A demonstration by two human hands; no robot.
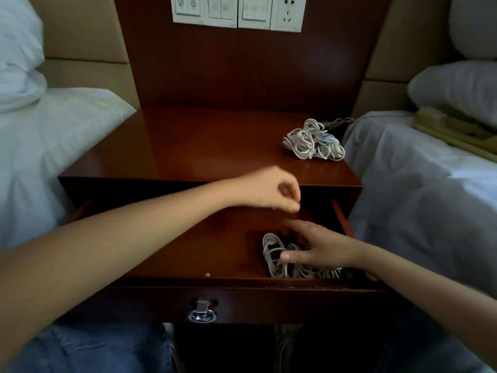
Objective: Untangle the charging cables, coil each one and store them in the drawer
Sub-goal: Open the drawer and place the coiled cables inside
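The nightstand drawer (pixel 188 254) is pulled out. Coiled white cables (pixel 274 254) lie in its front right corner. My right hand (pixel 320 246) is inside the drawer with fingers spread and straight, thumb lying over the coils. My left hand (pixel 271 191) hovers over the back of the drawer with fingers loosely curled; nothing shows in it. A tangled heap of white cables (pixel 313 140) with a small red plug sits on the nightstand top (pixel 201 146) at the right edge.
Beds with white sheets flank the nightstand on both sides. A beige telephone (pixel 454 130) lies on the right bed. Wall switches and a socket (pixel 238 12) sit above. The drawer front has a metal ring pull (pixel 201 313).
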